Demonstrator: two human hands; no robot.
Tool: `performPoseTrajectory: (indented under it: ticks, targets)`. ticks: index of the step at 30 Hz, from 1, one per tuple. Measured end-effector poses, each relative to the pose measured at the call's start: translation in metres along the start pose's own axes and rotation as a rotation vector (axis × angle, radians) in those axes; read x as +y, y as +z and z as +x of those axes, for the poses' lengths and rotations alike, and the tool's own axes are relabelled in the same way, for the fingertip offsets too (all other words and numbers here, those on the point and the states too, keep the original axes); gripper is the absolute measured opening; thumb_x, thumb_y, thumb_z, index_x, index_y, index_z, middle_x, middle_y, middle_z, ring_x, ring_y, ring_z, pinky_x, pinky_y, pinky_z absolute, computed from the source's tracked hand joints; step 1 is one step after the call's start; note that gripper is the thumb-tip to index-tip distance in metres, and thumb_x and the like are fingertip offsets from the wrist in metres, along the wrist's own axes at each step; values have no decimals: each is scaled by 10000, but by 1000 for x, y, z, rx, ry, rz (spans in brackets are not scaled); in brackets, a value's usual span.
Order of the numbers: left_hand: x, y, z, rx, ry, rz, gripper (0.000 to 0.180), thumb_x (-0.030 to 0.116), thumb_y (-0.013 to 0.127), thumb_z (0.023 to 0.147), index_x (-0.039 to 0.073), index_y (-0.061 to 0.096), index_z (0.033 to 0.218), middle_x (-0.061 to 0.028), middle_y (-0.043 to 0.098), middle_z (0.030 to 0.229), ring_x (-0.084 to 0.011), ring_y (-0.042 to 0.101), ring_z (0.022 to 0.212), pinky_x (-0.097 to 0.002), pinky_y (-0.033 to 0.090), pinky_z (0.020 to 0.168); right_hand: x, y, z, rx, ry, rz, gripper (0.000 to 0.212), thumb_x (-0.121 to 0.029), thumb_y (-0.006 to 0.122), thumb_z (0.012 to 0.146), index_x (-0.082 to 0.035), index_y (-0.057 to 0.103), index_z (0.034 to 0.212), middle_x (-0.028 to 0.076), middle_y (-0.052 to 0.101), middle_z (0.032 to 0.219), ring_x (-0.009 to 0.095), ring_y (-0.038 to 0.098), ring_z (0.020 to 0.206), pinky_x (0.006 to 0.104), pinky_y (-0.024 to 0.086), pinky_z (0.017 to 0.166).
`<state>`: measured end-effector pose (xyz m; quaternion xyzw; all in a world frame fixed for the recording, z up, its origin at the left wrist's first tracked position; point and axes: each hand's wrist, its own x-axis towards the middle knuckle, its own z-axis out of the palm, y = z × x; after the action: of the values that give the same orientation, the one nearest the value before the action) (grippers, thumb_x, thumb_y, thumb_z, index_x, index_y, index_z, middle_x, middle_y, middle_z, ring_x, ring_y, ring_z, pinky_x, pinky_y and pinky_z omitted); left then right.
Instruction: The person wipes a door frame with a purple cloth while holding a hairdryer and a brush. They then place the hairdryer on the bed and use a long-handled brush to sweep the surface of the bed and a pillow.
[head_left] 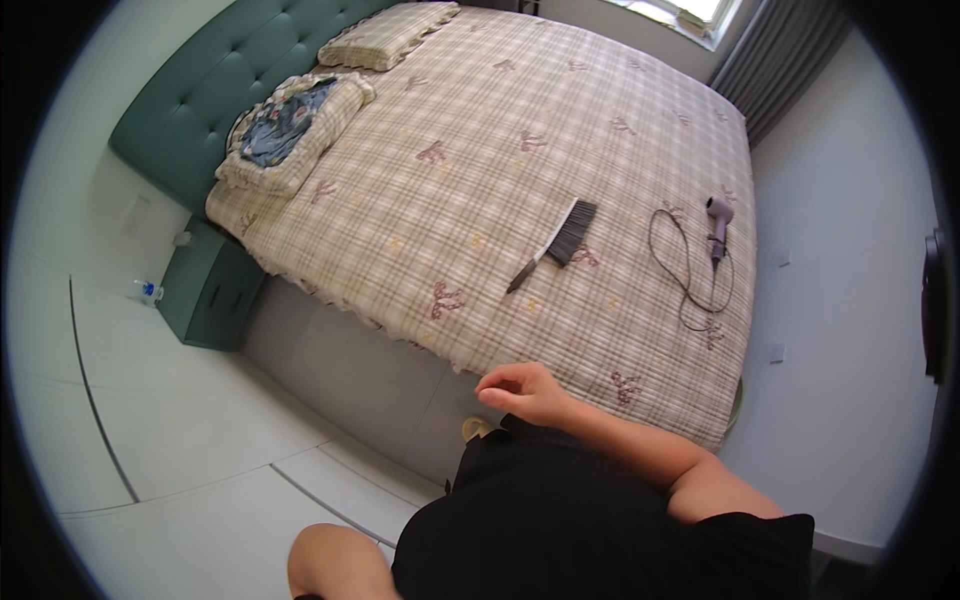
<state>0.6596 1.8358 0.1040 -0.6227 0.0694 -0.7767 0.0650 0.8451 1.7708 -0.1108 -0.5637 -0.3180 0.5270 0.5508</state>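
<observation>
My right hand (525, 391) hovers by the near edge of the bed, in front of my body. Its fingers are loosely curled, with a gap to the thumb, and nothing shows in it. Of my left arm (338, 560) only a bent part enters at the bottom; the left hand is out of sight. Beyond my right hand, a bed brush (568, 236) with dark bristles and a dark handle lies on the plaid bedspread (420, 220). To its right rests a purple-grey hair dryer (719, 222), its cord (655, 255) looped beside it.
Two pillows (385, 38) lie near the green tufted headboard (215, 90), the nearer one with a blue patterned cloth (288, 122) on it. A green nightstand (212, 285) stands at left. White cabinets (190, 430) line the near left; a grey curtain (790, 60) hangs at far right.
</observation>
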Motion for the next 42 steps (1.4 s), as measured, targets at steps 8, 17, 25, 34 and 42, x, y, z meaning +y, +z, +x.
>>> performPoseTrajectory:
  ticks: [8, 17, 25, 34, 42]
  targets:
    - [-35, 33, -256, -1153, -860, -210, 319, 219, 622, 752, 33, 546, 1000, -150, 528, 1071, -312, 504, 968, -393, 409, 814, 143, -88, 96, 578, 366, 192, 239, -195, 569, 827, -4, 562, 970, 34, 594, 810, 82, 538, 648, 206, 445, 589]
    - [-27, 27, -479, -2195, -1102, 80, 749, 320, 666, 721, 89, 278, 1318, -197, 100, 1389, -368, 161, 1268, -493, 213, 996, 256, -174, 238, 1010, 592, -278, 543, -340, 662, 724, 28, 469, 1073, 151, 541, 1021, 258, 533, 915, 351, 429, 788]
    - [-87, 132, -562, -2350, -1249, 314, 932, 357, 705, 686, 187, 104, 1378, -164, -17, 1419, -375, 18, 1303, -517, 186, 1012, 272, -231, 238, 1259, 475, -159, 335, -128, 564, 672, 20, 487, 963, 127, 549, 891, 236, 533, 829, 345, 428, 749]
    - [-90, 123, -596, -2456, -1211, 247, 961, 357, 736, 644, 192, 129, 1371, -187, 26, 1408, -446, 43, 1275, -535, 263, 979, 182, -444, 249, 1475, 161, -151, 289, -238, 567, 824, -30, 434, 974, 37, 442, 629, 105, 382, 385, 228, 324, 327]
    - [-82, 112, -602, -2430, -1199, 339, 975, 360, 745, 624, 178, 139, 1366, -200, 32, 1402, -448, 68, 1268, -524, 249, 980, 180, -217, 371, 150, 615, -725, 321, -126, 501, 758, 24, 519, 1041, 195, 573, 1001, 305, 542, 940, 392, 441, 801]
